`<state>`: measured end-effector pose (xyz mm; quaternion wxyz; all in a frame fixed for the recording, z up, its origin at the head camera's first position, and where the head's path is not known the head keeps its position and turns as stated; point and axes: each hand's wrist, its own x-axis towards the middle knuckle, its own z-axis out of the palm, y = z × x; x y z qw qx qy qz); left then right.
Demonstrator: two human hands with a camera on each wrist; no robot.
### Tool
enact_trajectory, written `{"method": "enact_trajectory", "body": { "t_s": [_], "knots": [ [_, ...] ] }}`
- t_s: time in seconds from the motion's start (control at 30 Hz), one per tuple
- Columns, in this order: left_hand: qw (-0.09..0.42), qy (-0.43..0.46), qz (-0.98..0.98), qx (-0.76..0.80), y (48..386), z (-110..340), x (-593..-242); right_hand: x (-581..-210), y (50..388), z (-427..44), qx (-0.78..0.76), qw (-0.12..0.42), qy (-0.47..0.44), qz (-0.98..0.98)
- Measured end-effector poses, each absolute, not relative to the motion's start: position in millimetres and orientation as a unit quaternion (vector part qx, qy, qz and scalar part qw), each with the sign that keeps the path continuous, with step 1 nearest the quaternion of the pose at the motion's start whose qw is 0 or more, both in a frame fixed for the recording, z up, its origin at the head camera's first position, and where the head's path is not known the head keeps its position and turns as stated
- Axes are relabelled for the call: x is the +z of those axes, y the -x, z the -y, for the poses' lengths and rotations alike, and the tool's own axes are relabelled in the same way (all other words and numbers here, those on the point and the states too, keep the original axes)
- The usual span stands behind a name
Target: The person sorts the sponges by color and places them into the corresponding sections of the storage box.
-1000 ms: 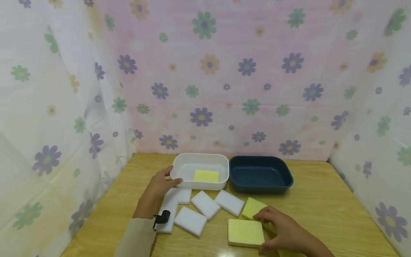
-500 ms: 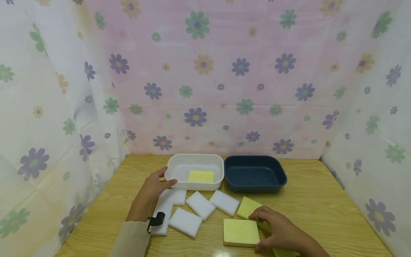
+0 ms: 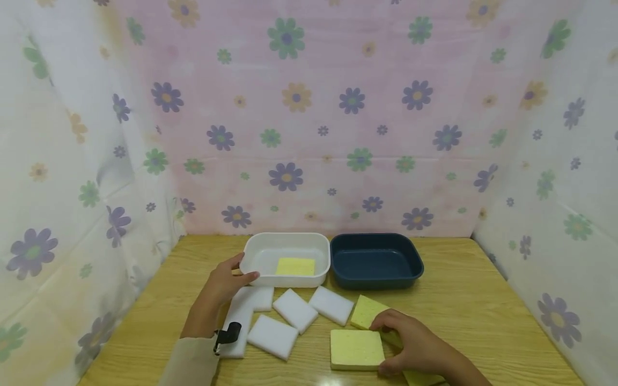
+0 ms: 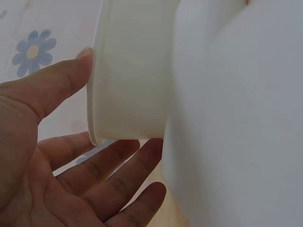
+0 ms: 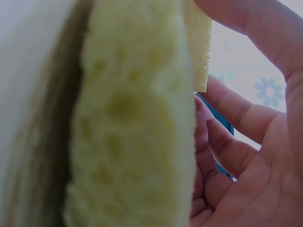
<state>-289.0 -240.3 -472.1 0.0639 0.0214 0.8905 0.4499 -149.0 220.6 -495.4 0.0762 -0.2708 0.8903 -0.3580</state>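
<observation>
Progress: one yellow rectangular sponge (image 3: 295, 267) in white plastic tray (image 3: 285, 281), 11 o'clock; others (image 3: 295, 310) left | my left hand (image 3: 219, 283) grips tray | right hand (image 3: 410, 343) half-curled at second yellow slab (image 3: 356, 350), 5 o'clock, pinch unclear

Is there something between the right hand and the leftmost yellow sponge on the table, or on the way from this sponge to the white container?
Nothing visible separates the right hand from that yellow sponge. Toward the white container, white sponges lie flat across the direct line; lifting it over them should work.
</observation>
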Motion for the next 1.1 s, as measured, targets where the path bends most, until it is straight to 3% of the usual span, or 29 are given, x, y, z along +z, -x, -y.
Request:
{"method": "enact_trajectory", "body": {
  "t_s": [1.1],
  "knots": [
    [0.056, -0.018, -0.893, 0.446, 287.7, 241.0, -471.4, -494.5, 148.7, -226.4, -0.406, 0.069, 0.224, -0.883]
  ]
}}
